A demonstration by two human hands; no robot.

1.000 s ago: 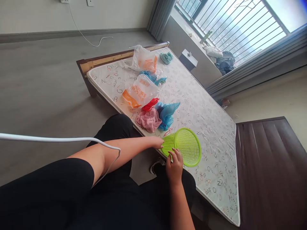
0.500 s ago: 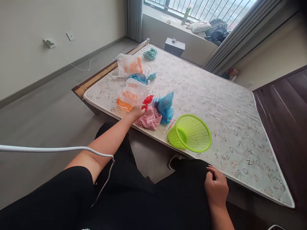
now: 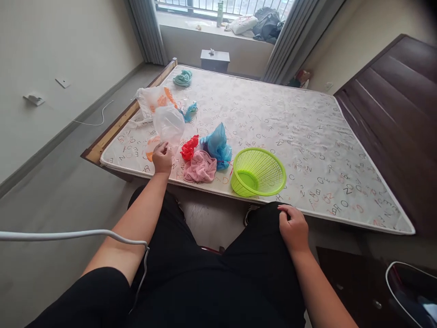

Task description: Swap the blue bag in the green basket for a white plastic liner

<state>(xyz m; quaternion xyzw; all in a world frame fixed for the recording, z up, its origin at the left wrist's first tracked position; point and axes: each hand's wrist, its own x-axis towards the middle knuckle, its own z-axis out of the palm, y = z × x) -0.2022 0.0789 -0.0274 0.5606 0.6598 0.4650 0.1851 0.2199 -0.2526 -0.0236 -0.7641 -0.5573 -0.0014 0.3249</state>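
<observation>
Fingers of the left hand (image 3: 162, 157) now pinch the lower edge of a clear plastic bag with orange print (image 3: 166, 128), and the bag stands puffed up off the mattress (image 3: 273, 118). Half a second ago that hand was only reaching toward the pile beside the pink cloth (image 3: 200, 166), and a second ago both hands were on the green basket (image 3: 258, 171). The basket has been let go and lies tipped on its side, its mouth turned up and to the right, just right of the pink cloth and near the mattress's front edge. The right hand (image 3: 293, 228) has come back to rest on the person's knee, fingers loosely curled and holding nothing. So the work has shifted from the basket to the bags, by my reading.

Left of the basket a red bag (image 3: 189, 147) and a blue bag (image 3: 217, 144) touch the pink cloth. Farther from the basket, toward the mattress's far left corner, lie a second printed bag (image 3: 152, 98), a small blue scrap (image 3: 190, 110) and a teal bundle (image 3: 183, 78). The red bag and pink cloth sit between the held bag and the basket. A white cable (image 3: 75, 235) crosses low over the left arm.
</observation>
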